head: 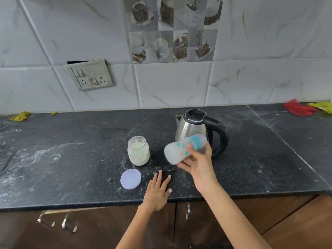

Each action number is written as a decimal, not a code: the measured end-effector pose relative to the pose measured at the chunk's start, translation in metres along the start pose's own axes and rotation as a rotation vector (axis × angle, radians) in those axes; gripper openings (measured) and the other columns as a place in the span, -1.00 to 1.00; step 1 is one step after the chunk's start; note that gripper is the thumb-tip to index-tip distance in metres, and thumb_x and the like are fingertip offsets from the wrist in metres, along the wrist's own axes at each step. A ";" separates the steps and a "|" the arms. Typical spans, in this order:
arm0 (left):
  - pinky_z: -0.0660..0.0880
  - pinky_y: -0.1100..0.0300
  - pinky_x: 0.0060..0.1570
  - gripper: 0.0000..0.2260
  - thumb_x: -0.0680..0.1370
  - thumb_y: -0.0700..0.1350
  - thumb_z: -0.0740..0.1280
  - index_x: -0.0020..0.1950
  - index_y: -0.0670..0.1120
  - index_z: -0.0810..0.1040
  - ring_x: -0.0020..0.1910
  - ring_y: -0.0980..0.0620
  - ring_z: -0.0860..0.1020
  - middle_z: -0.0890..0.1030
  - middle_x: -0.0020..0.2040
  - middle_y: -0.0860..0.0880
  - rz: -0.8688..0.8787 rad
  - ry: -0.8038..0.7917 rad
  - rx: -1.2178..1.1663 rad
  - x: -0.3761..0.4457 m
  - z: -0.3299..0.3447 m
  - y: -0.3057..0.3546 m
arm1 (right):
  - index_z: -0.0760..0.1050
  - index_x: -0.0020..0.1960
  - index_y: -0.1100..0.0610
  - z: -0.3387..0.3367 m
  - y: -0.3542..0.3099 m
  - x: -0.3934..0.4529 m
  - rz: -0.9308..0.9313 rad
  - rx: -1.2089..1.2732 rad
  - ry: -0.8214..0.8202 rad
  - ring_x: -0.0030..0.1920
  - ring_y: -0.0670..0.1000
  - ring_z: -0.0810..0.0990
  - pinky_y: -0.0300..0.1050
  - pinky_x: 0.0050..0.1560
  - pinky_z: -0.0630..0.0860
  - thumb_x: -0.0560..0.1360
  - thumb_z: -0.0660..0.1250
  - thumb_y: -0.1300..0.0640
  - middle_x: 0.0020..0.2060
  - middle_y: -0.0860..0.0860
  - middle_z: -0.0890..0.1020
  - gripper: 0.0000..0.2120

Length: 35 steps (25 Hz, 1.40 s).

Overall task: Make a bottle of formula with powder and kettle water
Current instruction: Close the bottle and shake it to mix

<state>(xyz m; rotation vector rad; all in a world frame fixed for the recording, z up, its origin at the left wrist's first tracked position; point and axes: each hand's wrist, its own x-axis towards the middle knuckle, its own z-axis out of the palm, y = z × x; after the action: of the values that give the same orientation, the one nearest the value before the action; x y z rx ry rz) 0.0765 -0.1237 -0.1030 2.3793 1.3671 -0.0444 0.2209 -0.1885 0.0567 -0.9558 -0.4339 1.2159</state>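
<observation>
Gripping blurred bottle [185, 149] with right hand [199, 164] at frame centre, long axis tilting lower-left to upper-right, before kettle [195, 128]; resting left hand [159, 191] flat, fingers spread, below, nearer powder jar [138, 152].

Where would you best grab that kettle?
By the black handle on the kettle, coming from the right. The handle loops out on that side, away from the steel body, while the spout points left. The right hand holds the bottle.
</observation>
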 end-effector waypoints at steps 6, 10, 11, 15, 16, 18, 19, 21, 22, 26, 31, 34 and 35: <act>-0.03 -0.02 0.53 -0.52 0.64 0.01 0.09 0.54 -0.04 0.07 0.56 -0.14 -0.03 0.07 0.57 -0.09 0.044 0.052 -0.141 -0.001 0.000 0.000 | 0.24 0.39 -0.26 0.002 0.022 -0.021 0.072 -0.226 -0.144 0.02 0.16 0.72 0.12 -0.20 0.68 0.43 0.49 0.24 0.06 0.06 0.71 -0.27; -0.16 -0.01 0.53 -0.52 0.66 0.04 0.04 0.56 0.03 -0.01 0.57 -0.10 -0.15 -0.10 0.59 -0.07 0.017 0.036 -0.096 -0.001 0.001 -0.001 | 0.22 0.42 -0.24 0.002 0.020 -0.016 0.069 -0.004 0.048 0.01 0.18 0.72 0.09 -0.23 0.68 0.49 0.43 0.24 0.17 0.12 0.64 -0.32; -0.07 -0.01 0.54 -0.53 0.65 -0.01 0.09 0.54 0.00 0.06 0.57 -0.12 -0.05 0.03 0.58 -0.09 0.046 0.076 -0.159 -0.002 0.000 0.001 | 0.23 0.40 -0.26 0.001 0.027 -0.020 0.100 -0.111 -0.040 0.01 0.17 0.73 0.11 -0.21 0.68 0.46 0.47 0.24 0.12 0.09 0.67 -0.29; -0.15 -0.01 0.54 -0.53 0.66 0.03 0.04 0.55 0.04 -0.01 0.57 -0.09 -0.16 -0.11 0.59 -0.07 0.033 0.060 -0.093 -0.002 0.000 -0.002 | 0.28 0.38 -0.21 -0.005 0.013 -0.015 0.033 -0.044 0.023 0.00 0.17 0.72 0.12 -0.21 0.68 0.49 0.43 0.25 0.16 0.09 0.64 -0.38; -0.19 -0.01 0.53 -0.52 0.66 0.05 0.01 0.56 0.06 -0.05 0.56 -0.07 -0.22 -0.18 0.58 -0.06 0.011 0.059 -0.078 -0.003 0.000 -0.002 | 0.27 0.39 -0.20 -0.005 0.007 -0.013 0.022 0.030 0.079 0.00 0.16 0.72 0.11 -0.22 0.68 0.51 0.40 0.25 0.19 0.10 0.61 -0.39; -0.12 0.00 0.54 -0.51 0.66 0.01 0.06 0.56 -0.01 0.01 0.57 -0.11 -0.14 -0.07 0.59 -0.08 0.024 0.058 -0.144 -0.003 0.001 -0.001 | 0.26 0.38 -0.27 -0.005 0.012 -0.020 0.050 -0.085 0.024 0.01 0.16 0.72 0.13 -0.21 0.68 0.47 0.45 0.23 0.18 0.09 0.62 -0.34; -0.02 -0.01 0.53 -0.53 0.65 -0.06 0.11 0.53 -0.08 0.08 0.56 -0.16 -0.03 0.06 0.57 -0.12 0.042 0.072 -0.237 -0.006 -0.001 0.003 | 0.27 0.36 -0.30 -0.005 0.020 -0.026 0.092 -0.197 -0.081 0.02 0.16 0.72 0.16 -0.19 0.68 0.43 0.50 0.21 0.15 0.09 0.66 -0.30; 0.06 -0.02 0.51 -0.56 0.64 -0.12 0.15 0.50 -0.09 0.14 0.55 -0.18 0.06 0.15 0.54 -0.16 0.071 0.076 -0.301 -0.007 -0.003 0.004 | 0.28 0.35 -0.30 0.000 0.022 -0.034 0.104 -0.240 -0.181 0.04 0.17 0.72 0.21 -0.15 0.67 0.37 0.54 0.20 0.13 0.09 0.68 -0.26; -0.03 -0.02 0.53 -0.55 0.65 -0.06 0.11 0.53 -0.05 0.09 0.56 -0.16 -0.03 0.05 0.57 -0.13 0.048 0.087 -0.229 -0.005 -0.002 0.002 | 0.28 0.37 -0.26 -0.001 0.018 -0.025 0.061 -0.171 -0.123 0.04 0.19 0.72 0.21 -0.14 0.68 0.39 0.51 0.22 0.15 0.10 0.66 -0.28; -0.10 0.04 0.52 -0.48 0.64 0.09 0.06 0.56 0.01 0.00 0.57 -0.10 -0.10 -0.06 0.59 -0.10 -0.012 0.069 -0.131 -0.002 0.005 -0.004 | 0.24 0.42 -0.22 0.002 0.005 -0.015 0.054 -0.073 -0.002 0.03 0.19 0.71 0.17 -0.15 0.68 0.48 0.44 0.24 0.16 0.11 0.64 -0.33; -0.10 0.04 0.52 -0.48 0.64 0.09 0.08 0.55 0.01 0.02 0.57 -0.09 -0.10 -0.05 0.59 -0.09 -0.033 0.119 -0.162 -0.004 0.005 -0.004 | 0.26 0.43 -0.21 -0.004 0.012 -0.017 0.013 -0.090 -0.041 0.02 0.17 0.72 0.12 -0.20 0.68 0.45 0.46 0.22 0.13 0.08 0.67 -0.31; -0.12 -0.02 0.54 -0.50 0.65 0.04 0.07 0.55 0.02 0.01 0.57 -0.12 -0.14 -0.07 0.59 -0.09 0.036 0.088 -0.188 -0.001 0.006 -0.002 | 0.23 0.44 -0.24 -0.002 0.008 -0.017 0.035 -0.091 0.019 -0.03 0.13 0.73 0.11 -0.22 0.68 0.47 0.45 0.25 0.12 0.08 0.65 -0.29; 0.02 -0.01 0.53 -0.50 0.63 -0.01 0.16 0.53 -0.04 0.10 0.56 -0.17 0.00 0.09 0.56 -0.15 0.047 0.099 -0.190 -0.003 0.006 -0.002 | 0.24 0.42 -0.26 -0.002 0.017 -0.021 0.069 -0.211 -0.079 -0.01 0.14 0.73 0.14 -0.19 0.68 0.43 0.50 0.22 0.09 0.07 0.69 -0.26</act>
<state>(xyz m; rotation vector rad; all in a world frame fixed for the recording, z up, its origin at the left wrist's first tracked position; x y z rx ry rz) 0.0746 -0.1272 -0.1083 2.2794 1.2955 0.2097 0.2060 -0.2077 0.0459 -1.1125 -0.6053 1.2917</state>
